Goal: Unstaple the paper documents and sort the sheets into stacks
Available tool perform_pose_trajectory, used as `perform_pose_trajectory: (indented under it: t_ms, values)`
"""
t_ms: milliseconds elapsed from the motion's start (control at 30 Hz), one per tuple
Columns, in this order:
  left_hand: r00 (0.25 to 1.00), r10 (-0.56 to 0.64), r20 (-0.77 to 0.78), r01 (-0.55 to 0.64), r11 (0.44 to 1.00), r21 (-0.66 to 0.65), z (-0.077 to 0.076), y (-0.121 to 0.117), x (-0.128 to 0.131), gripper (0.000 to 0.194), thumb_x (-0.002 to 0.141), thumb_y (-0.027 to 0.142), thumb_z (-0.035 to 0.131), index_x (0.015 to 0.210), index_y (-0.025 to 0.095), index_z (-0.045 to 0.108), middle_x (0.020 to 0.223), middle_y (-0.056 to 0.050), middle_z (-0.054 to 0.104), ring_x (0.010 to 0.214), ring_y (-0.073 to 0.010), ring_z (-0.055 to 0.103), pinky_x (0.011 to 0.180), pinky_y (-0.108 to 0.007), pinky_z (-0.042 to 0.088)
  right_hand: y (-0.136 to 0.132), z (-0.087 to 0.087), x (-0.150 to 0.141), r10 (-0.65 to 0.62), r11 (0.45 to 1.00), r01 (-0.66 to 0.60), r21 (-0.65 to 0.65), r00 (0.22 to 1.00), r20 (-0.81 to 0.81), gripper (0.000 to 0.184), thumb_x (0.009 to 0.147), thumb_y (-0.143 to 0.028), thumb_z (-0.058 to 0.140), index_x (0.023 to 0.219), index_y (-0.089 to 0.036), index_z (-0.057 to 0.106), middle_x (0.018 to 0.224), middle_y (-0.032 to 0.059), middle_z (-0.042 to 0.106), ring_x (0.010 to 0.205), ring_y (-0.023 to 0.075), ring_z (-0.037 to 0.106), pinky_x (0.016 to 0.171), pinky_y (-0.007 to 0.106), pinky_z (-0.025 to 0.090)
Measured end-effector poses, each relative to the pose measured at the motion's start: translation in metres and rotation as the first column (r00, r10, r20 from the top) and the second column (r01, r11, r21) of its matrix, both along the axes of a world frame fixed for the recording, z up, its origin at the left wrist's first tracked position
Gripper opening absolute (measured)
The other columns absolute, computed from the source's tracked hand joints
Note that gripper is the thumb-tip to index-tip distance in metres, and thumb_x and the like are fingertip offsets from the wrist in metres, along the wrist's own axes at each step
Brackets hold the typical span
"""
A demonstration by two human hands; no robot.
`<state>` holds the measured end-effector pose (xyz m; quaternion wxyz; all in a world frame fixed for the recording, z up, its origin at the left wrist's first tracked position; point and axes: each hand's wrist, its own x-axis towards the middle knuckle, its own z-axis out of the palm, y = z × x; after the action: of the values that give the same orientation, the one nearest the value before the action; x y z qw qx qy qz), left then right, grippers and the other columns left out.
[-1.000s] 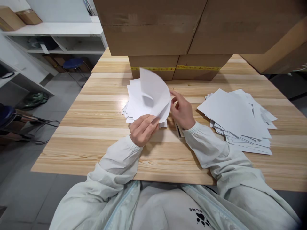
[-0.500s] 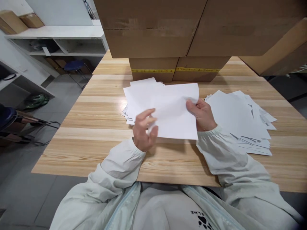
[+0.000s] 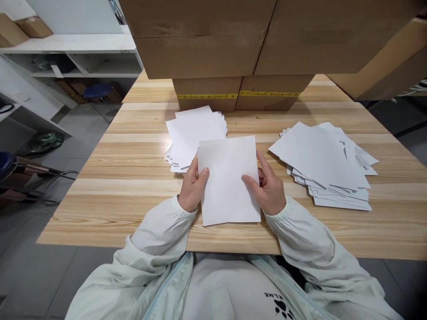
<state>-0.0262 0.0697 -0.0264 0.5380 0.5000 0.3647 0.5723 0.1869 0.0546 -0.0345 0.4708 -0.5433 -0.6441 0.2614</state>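
A blank white sheet of paper (image 3: 230, 186) is held upright in front of me, its long side pointing away; whether it is one sheet or more I cannot tell. My left hand (image 3: 193, 184) grips its left edge, thumb on top and fingers behind. On the right edge my right hand (image 3: 268, 186) pinches it the same way, thumb over the face. Just behind the left hand lies an uneven pile of white paper (image 3: 196, 133). A larger, fanned pile of paper (image 3: 323, 160) rests to the right, with dark print showing on some edges.
Stacked cardboard boxes (image 3: 207, 40) with yellow tape stand at the back of the wooden table (image 3: 116, 191). Another carton (image 3: 383, 66) is at the far right. White shelves (image 3: 83, 44) and a blue stool (image 3: 97, 90) are off to the left.
The paper has turned from lying crosswise to lengthwise and come nearer to me. My left hand, loose and blurred before, now grips its left edge. The right hand has shifted its hold slightly.
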Motion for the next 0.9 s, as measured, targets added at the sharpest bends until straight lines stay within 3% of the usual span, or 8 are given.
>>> perform_pose_trajectory:
  t_ms: [133, 267, 367, 467, 533, 633, 800, 900]
  values:
    - [0.980, 0.109, -0.164, -0.085, 0.985, 0.148, -0.004, 0.000, 0.000, 0.072, 0.094, 0.040, 0.057, 0.156, 0.030, 0.023, 0.162, -0.008, 0.032, 0.146, -0.0215, 0.038, 0.115, -0.034, 0.041, -0.004, 0.002, -0.002, -0.107, 0.990, 0.092, 0.105, 0.983, 0.152, 0.065, 0.087, -0.038, 0.063, 0.148, -0.028, 0.045, 0.109, 0.0056, 0.075, 0.059, 0.0152, 0.063, 0.062, 0.031, 0.057]
    - [0.960, 0.184, -0.213, -0.147, 0.973, 0.179, -0.002, -0.006, 0.002, 0.076, 0.095, 0.040, 0.057, 0.158, 0.032, 0.016, 0.156, -0.011, 0.042, 0.132, -0.0204, 0.056, 0.099, -0.032, 0.055, -0.007, 0.003, -0.006, -0.119, 0.986, 0.099, 0.137, 0.981, 0.150, 0.065, 0.087, -0.035, 0.062, 0.149, -0.027, 0.043, 0.107, 0.0059, 0.075, 0.060, 0.0151, 0.063, 0.059, 0.029, 0.057]
    - [0.953, 0.239, -0.188, -0.221, 0.968, 0.116, -0.001, -0.013, 0.006, 0.069, 0.093, 0.039, 0.060, 0.153, 0.029, 0.027, 0.131, -0.011, 0.066, 0.099, -0.0173, 0.072, 0.076, -0.026, 0.060, -0.009, 0.002, -0.007, -0.113, 0.987, 0.098, 0.128, 0.986, 0.120, 0.065, 0.088, -0.034, 0.062, 0.149, -0.025, 0.044, 0.104, 0.0062, 0.075, 0.062, 0.0142, 0.064, 0.063, 0.029, 0.058]
    - [0.944, 0.314, -0.103, -0.308, 0.949, 0.070, -0.001, -0.018, 0.010, 0.046, 0.088, 0.033, 0.068, 0.130, 0.028, 0.048, 0.097, -0.003, 0.076, 0.069, -0.0118, 0.070, 0.059, -0.021, 0.055, -0.011, 0.000, -0.006, -0.091, 0.990, 0.081, 0.114, 0.992, 0.086, 0.065, 0.087, -0.032, 0.063, 0.149, -0.026, 0.044, 0.103, 0.0054, 0.074, 0.063, 0.0133, 0.064, 0.065, 0.029, 0.059]
    - [0.927, 0.369, -0.066, -0.363, 0.928, 0.087, -0.002, -0.019, 0.012, 0.031, 0.086, 0.030, 0.071, 0.111, 0.026, 0.052, 0.089, 0.001, 0.073, 0.066, -0.0100, 0.068, 0.058, -0.020, 0.052, -0.011, -0.001, -0.005, -0.077, 0.992, 0.069, 0.109, 0.995, 0.067, 0.066, 0.087, -0.032, 0.064, 0.149, -0.026, 0.043, 0.105, 0.0058, 0.073, 0.069, 0.0143, 0.066, 0.067, 0.029, 0.059]
    - [0.899, 0.435, -0.058, -0.423, 0.894, 0.148, -0.003, -0.020, 0.014, 0.022, 0.085, 0.028, 0.071, 0.095, 0.024, 0.052, 0.094, 0.000, 0.072, 0.076, -0.0103, 0.069, 0.063, -0.020, 0.051, -0.011, -0.002, -0.004, -0.064, 0.993, 0.059, 0.105, 0.997, 0.043, 0.067, 0.087, -0.032, 0.065, 0.150, -0.026, 0.042, 0.108, 0.0071, 0.072, 0.081, 0.0173, 0.070, 0.069, 0.030, 0.060]
    - [0.876, 0.473, -0.092, -0.458, 0.877, 0.143, -0.005, -0.021, 0.016, 0.026, 0.084, 0.032, 0.072, 0.087, 0.022, 0.048, 0.091, 0.001, 0.069, 0.068, -0.0080, 0.065, 0.060, -0.019, 0.050, -0.011, -0.001, -0.005, -0.057, 0.994, 0.054, 0.093, 0.998, 0.030, 0.067, 0.087, -0.032, 0.065, 0.150, -0.027, 0.043, 0.108, 0.0069, 0.072, 0.081, 0.0181, 0.070, 0.069, 0.030, 0.061]
    - [0.879, 0.469, -0.089, -0.456, 0.879, 0.139, -0.004, -0.020, 0.015, 0.027, 0.082, 0.032, 0.074, 0.095, 0.023, 0.052, 0.093, 0.000, 0.070, 0.068, -0.0084, 0.066, 0.060, -0.019, 0.051, -0.012, 0.000, -0.005, -0.073, 0.993, 0.069, 0.094, 0.997, 0.039, 0.066, 0.087, -0.033, 0.065, 0.149, -0.029, 0.044, 0.107, 0.0055, 0.073, 0.075, 0.0165, 0.069, 0.065, 0.029, 0.060]
